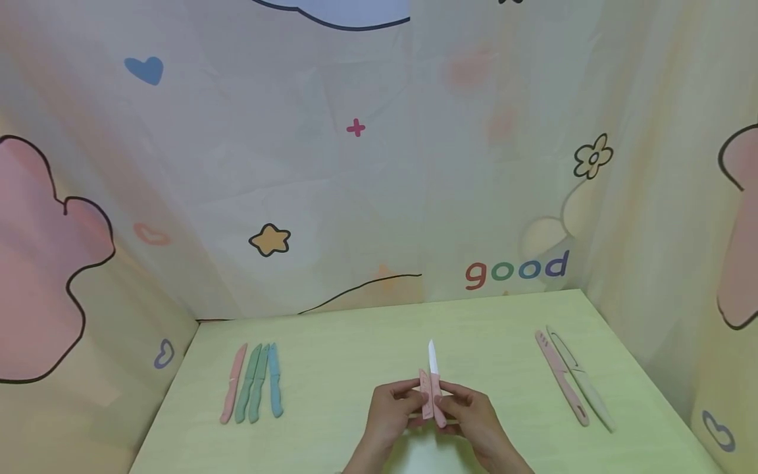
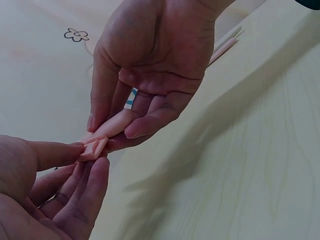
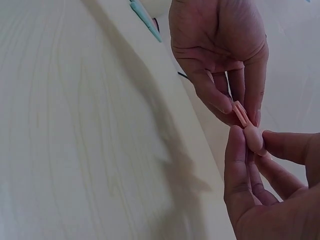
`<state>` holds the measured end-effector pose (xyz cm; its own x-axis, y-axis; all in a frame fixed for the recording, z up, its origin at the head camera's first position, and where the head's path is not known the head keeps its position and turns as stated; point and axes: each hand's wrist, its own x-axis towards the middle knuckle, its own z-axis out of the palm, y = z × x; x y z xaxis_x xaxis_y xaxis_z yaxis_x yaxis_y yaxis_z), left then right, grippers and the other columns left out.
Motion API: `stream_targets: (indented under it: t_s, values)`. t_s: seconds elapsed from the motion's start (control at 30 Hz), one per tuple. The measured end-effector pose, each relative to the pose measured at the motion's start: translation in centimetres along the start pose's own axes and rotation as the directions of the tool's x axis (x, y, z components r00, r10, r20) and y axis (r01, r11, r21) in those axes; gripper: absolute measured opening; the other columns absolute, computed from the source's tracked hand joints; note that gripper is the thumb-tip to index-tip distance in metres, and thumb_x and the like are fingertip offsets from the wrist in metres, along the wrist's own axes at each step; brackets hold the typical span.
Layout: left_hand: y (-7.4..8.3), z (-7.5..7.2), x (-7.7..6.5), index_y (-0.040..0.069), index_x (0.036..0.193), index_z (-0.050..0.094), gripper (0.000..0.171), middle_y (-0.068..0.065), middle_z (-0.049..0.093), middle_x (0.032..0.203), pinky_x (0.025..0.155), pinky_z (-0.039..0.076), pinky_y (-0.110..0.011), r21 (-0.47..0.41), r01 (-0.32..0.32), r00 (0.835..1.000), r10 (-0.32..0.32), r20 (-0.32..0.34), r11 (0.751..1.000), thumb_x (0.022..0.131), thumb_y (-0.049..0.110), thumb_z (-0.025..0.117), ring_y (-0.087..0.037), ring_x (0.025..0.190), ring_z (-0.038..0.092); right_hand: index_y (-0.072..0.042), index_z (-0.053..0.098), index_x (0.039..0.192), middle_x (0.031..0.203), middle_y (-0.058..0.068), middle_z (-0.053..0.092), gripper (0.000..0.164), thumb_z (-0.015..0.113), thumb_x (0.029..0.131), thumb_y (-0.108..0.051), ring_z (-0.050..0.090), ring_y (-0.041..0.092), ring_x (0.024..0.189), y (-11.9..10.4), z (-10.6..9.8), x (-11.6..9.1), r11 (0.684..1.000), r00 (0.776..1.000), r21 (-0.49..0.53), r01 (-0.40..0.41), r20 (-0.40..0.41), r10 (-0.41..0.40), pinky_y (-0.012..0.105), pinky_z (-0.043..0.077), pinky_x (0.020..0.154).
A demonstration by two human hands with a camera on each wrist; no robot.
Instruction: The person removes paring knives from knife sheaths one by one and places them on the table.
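Above the table's front middle, my left hand [image 1: 389, 411] pinches a pink knife sheath [image 1: 425, 395] between thumb and fingers. Right beside it, my right hand [image 1: 476, 415] grips the pink handle of a small knife [image 1: 433, 359], whose pale bare blade points away from me. Sheath and handle lie side by side, nearly parallel. From the left wrist view, the sheath's open end [image 2: 94, 149] shows next to the rounded handle [image 2: 117, 123]. In the right wrist view the handle's butt [image 3: 254, 138] sits between the right thumb and fingers; the blade is hidden there.
On the table's left lie a pink sheathed knife [image 1: 233, 383], two green ones [image 1: 247, 385] and a blue one [image 1: 275, 382]. To the right are a pink peeler-like tool [image 1: 561, 378] and a cream-coloured peeler [image 1: 581, 378]. Printed cloth [image 1: 367, 197] hangs around the table [image 1: 331, 368].
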<state>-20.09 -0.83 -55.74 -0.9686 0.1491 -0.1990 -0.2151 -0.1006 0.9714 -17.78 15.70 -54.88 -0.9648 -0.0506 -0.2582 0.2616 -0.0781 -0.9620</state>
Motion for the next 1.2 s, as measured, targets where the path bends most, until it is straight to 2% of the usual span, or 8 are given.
stream_targets:
  t_s: [0.3,0.67,0.97,1.2]
  values:
    - [0.1,0.7,0.9,-0.001,0.109,0.07,0.03,-0.01,0.071,0.083,0.063,0.062,-0.033,0.012,-0.031,0.998,0.032,-0.061,0.999,0.081,0.006,0.076,-0.023,0.075,0.068,0.004,0.058,0.127,0.103,0.015,0.071,0.042,0.068,0.09,-0.011,0.065,0.028,0.084,-0.3,-0.2,0.8,1.0,0.997,-0.016,0.004,-0.073,-0.006,0.034,0.061,0.063]
    - [0.5,0.9,2.4,-0.004,0.113,0.067,0.035,-0.012,0.068,0.09,0.067,0.062,-0.036,0.045,-0.04,0.997,0.043,-0.069,0.998,0.078,-0.005,0.073,-0.02,0.074,0.067,0.005,0.059,0.126,0.104,0.018,0.068,0.039,0.068,0.089,-0.006,0.064,0.029,0.084,-0.7,-1.0,2.1,0.999,0.995,-0.035,0.019,-0.099,-0.022,0.041,0.061,0.068]
    - [0.5,1.2,4.1,-0.006,0.109,0.068,0.031,-0.012,0.07,0.089,0.068,0.062,-0.036,0.115,-0.056,0.993,0.067,-0.1,0.992,0.079,-0.006,0.071,-0.017,0.072,0.066,0.007,0.059,0.125,0.106,0.021,0.065,0.039,0.065,0.087,0.001,0.064,0.027,0.083,-1.4,-1.3,3.3,0.997,0.996,-0.07,0.029,-0.087,-0.035,0.039,0.061,0.068]
    - [0.6,1.4,5.7,-0.005,0.109,0.068,0.03,-0.011,0.069,0.086,0.064,0.062,-0.035,0.199,-0.058,0.987,0.085,-0.133,0.978,0.079,-0.005,0.072,-0.016,0.068,0.065,0.01,0.06,0.121,0.106,0.024,0.065,0.036,0.066,0.086,0.002,0.064,0.026,0.082,-1.9,-1.3,4.6,0.995,0.989,-0.084,0.05,-0.137,-0.061,0.037,0.061,0.067]
